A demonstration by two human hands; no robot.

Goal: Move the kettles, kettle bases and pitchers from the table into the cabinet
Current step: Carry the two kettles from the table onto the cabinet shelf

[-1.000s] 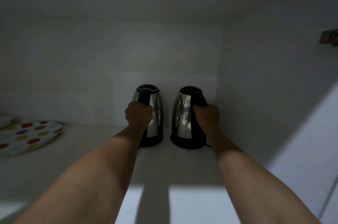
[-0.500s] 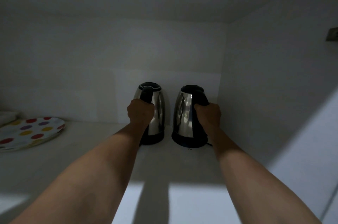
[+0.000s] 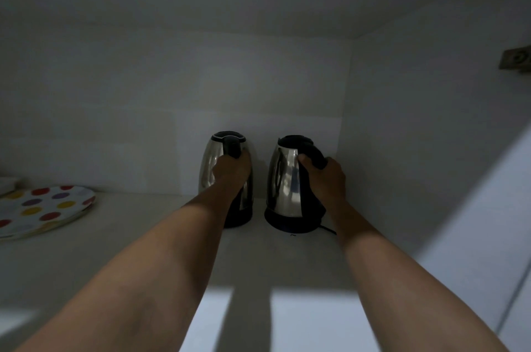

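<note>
Left kettle (image 3: 211, 162) and right kettle (image 3: 283, 179) stand upright side by side, just apart, deep on the cabinet shelf (image 3: 143, 236) near its right wall (image 3: 416, 150). The left grip (image 3: 232, 170) is curled round the left kettle's handle (image 3: 232, 147). The right grip (image 3: 326, 179) is curled round the right kettle's. The right kettle sits on a black base (image 3: 290, 225). A spotted plate (image 3: 43, 208) lies well apart at the left.
</note>
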